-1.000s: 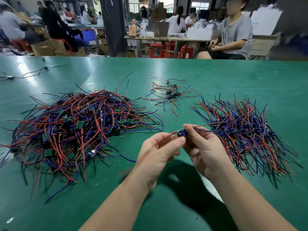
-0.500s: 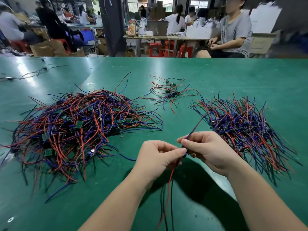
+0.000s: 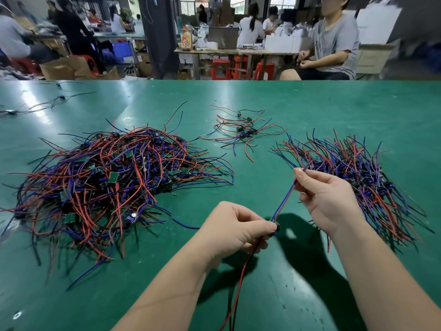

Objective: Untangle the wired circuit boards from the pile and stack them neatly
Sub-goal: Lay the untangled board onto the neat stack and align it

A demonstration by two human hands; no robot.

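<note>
Green counter (image 3: 310,108), as seen standing by the worker; clock read with twelve at its far edge.

1. Left hand (image 3: 235,231), at six o'clock, held above the counter. Fingers were curled, thumb and forefinger pinching one wired circuit board (image 3: 275,222); the board was largely hidden by the fingertips.
2. Red and black leads (image 3: 241,278) hung from that hand and trailed off toward six o'clock.
3. Blue and red leads (image 3: 284,201) ran taut from the board toward one o'clock into the right hand (image 3: 327,199), which gripped them between thumb and forefinger, its other fingers curled.
4. Tangled pile (image 3: 114,177) of boards and red, blue and black wire, a broad heap at nine to ten o'clock, apart from both hands.
5. Sorted stack (image 3: 358,168) at two to three o'clock, just behind the right hand, with boards along the middle and wire ends fanned to either side.
6. Small cluster (image 3: 243,132) of a few wired boards at twelve o'clock, apart from both heaps.
7. Stray dark wires (image 3: 47,101) at eleven o'clock, near the far edge.
8. Beyond the counter sat a person in a grey T-shirt (image 3: 334,44) at one o'clock, with red stools (image 3: 220,68) at twelve and a cardboard box (image 3: 64,68) at eleven.
</note>
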